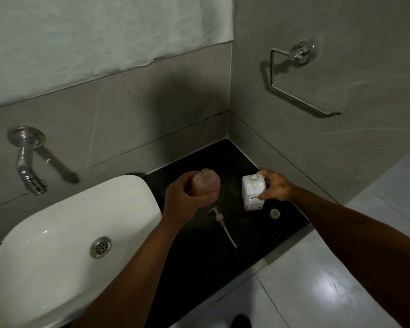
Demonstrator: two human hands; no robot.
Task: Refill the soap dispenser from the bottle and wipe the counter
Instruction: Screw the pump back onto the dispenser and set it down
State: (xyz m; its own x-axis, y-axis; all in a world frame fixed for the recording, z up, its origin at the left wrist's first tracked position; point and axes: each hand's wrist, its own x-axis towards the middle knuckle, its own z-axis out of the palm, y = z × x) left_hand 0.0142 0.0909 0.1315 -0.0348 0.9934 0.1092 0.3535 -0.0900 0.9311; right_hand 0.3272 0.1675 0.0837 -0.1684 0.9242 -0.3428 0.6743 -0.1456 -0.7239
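Near the table's (223, 263) far right corner, the left hand (182, 197) fingers clamp the open dispenser (205, 184), the right hand (276, 187) fingers grip the white bottle (251, 192); pouring seemingly comes next, needing neck alignment.

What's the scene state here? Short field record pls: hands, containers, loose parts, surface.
left hand: grips pinkish bottle, upright, mouth open
right hand: holds white dispenser, standing on counter
pump head: off, lying flat on counter
cap: loose, right of dispenser
counter: black
sink: white, left of counter
wiping cloth: none visible
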